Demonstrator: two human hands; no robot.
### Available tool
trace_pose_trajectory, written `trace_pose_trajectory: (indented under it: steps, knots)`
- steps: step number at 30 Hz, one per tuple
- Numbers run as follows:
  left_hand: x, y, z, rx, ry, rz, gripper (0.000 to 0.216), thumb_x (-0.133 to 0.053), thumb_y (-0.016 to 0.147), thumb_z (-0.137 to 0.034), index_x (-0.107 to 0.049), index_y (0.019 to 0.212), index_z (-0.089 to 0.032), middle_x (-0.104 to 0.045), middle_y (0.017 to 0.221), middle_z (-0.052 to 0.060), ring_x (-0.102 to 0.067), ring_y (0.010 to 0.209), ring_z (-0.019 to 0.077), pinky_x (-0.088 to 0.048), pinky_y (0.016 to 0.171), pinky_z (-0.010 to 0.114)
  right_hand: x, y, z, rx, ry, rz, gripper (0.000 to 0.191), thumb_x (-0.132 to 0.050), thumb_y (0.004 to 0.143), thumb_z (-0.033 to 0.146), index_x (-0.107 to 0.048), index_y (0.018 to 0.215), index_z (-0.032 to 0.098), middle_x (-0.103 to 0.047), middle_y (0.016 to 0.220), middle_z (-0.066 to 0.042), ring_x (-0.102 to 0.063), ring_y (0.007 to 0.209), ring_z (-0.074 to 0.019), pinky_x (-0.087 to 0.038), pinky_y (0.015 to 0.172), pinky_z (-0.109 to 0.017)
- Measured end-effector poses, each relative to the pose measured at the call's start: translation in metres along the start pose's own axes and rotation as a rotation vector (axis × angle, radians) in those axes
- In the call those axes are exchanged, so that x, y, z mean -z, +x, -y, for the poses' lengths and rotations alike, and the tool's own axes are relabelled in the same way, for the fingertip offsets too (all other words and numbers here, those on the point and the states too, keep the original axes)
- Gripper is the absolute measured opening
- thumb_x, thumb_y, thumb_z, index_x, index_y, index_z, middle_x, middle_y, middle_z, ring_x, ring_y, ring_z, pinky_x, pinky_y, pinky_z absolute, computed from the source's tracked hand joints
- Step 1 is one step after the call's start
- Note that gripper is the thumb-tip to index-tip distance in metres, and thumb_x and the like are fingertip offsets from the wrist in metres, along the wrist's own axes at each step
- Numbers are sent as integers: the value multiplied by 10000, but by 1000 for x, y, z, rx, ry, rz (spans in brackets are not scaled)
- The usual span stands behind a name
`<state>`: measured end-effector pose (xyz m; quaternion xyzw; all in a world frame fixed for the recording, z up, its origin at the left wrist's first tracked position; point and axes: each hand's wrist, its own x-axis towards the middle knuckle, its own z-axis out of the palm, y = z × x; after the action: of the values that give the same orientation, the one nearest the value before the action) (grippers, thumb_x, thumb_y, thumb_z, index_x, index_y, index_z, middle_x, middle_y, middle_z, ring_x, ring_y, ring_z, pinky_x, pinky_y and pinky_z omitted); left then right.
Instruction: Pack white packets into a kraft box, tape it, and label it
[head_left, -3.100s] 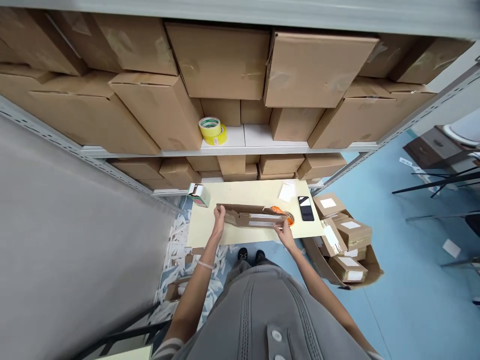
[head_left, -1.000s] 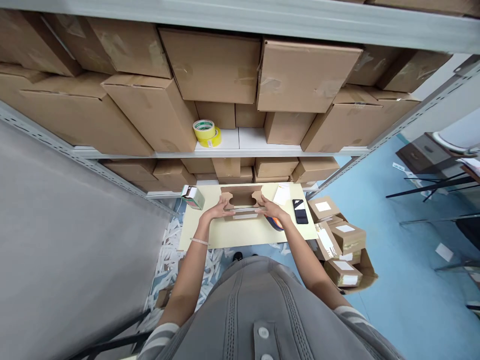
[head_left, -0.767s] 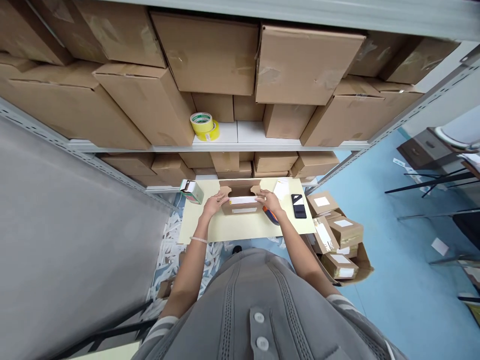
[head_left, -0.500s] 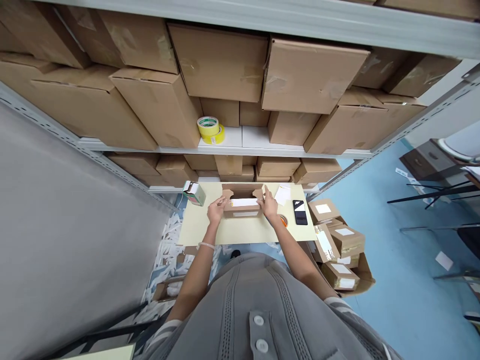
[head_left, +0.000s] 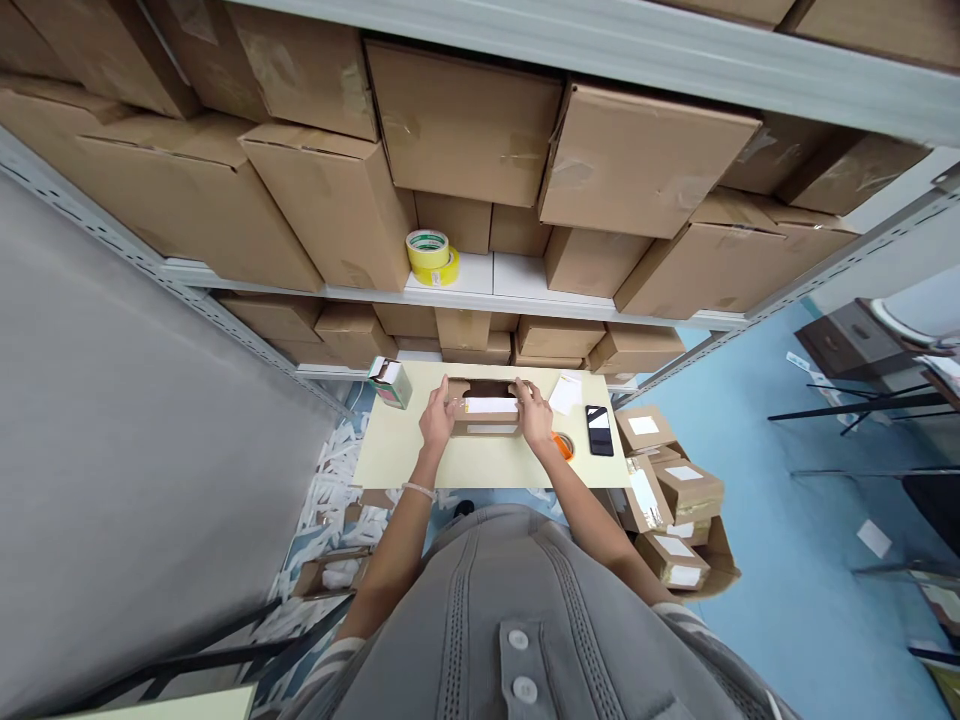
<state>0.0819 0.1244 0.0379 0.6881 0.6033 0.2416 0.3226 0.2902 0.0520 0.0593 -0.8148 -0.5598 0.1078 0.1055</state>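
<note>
Pale cream board (head_left: 397, 450) under steel shelves (head_left: 480, 292), cardboard box (head_left: 486, 432) lying at its middle. Left hand (head_left: 437, 420) and right hand (head_left: 534, 417) gripping both box ends, fingers (head_left: 445, 395) slightly apart; orange tape roll (head_left: 563, 447) just beside right hand.

The person's left forearm (head_left: 394, 565) and right forearm (head_left: 589, 505) reach forward and inward over the bench (head_left: 397, 450). Above its middle, the left hand (head_left: 439, 418) and right hand (head_left: 534, 416) stand a little apart, fingers spread and pointing forward. A thin pale band (head_left: 418, 490) circles the left wrist.
</note>
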Motion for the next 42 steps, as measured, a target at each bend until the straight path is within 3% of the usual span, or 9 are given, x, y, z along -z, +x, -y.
trace_pose_trajectory:
  steps: [5,9,13,18,23,30,35,38,42]
  knots:
    - [0,-6,7,39,19,-20,494,-456,962,-397,-478,1437,-263,-544,1401,65,-609,1134,227,-499,938,315,-16,-15,0,-37,66,-52,458,-286,1012,232,-480,1426,251,-431,1479,-116,-520,1249,-232,-397,1054,-362]
    - [-3,-7,9,27,38,-6,473,-434,967,-418,-504,1416,-287,-528,1444,38,-569,1229,236,-470,1008,328,-21,-19,-2,-102,130,-62,454,-291,1010,262,-520,1401,257,-341,1553,-94,-496,1305,-224,-447,1020,-337]
    - [-9,-8,7,16,32,-18,485,-359,989,-370,-503,1425,-213,-504,1472,60,-508,1313,246,-419,1078,351,-20,-15,0,-124,192,-17,471,-311,990,231,-516,1414,240,-358,1560,-69,-492,1326,-200,-434,1043,-287]
    - [-12,-8,3,67,64,-7,525,-395,970,-413,-506,1425,-175,-533,1434,120,-553,1257,324,-416,1069,436,-23,-13,7,-199,196,8,507,-322,986,233,-424,1483,224,-317,1585,-69,-503,1325,-223,-431,1053,-300]
    - [-10,-3,8,43,50,-30,487,-481,945,-371,-558,1382,-171,-551,1411,120,-559,1258,314,-424,1064,406,-30,-18,7,-156,161,1,554,-289,1005,253,-261,1549,150,-247,1603,-118,-532,1296,-243,-462,1023,-318]
    - [-14,5,25,132,-224,-124,387,-609,887,-331,-669,1232,-167,-690,1198,85,-678,1085,242,-512,975,343,-34,-20,-9,-70,37,10,510,-303,1020,298,-341,1519,195,-261,1593,-135,-642,1148,-258,-536,901,-330]
    - [-23,6,26,116,-310,-219,326,-637,870,-268,-704,1161,-138,-700,1172,95,-671,1107,232,-514,996,334,-40,-16,-9,-45,-6,-23,510,-299,1021,273,-329,1522,183,-257,1586,-164,-670,1097,-262,-560,841,-332]
    - [-25,5,26,60,-256,-238,294,-626,878,-252,-717,1135,-142,-700,1175,95,-667,1117,236,-511,1010,356,-46,-15,-4,-81,-45,-17,533,-291,1013,227,-277,1541,160,-215,1586,-211,-685,1066,-269,-568,799,-326]
    - [-23,7,27,24,-201,-236,293,-602,894,-252,-717,1131,-124,-701,1175,105,-665,1121,226,-508,1016,347,-53,-14,4,-97,-106,-19,671,-310,911,41,-165,1563,102,-136,1585,-259,-607,1204,-293,-570,823,-328]
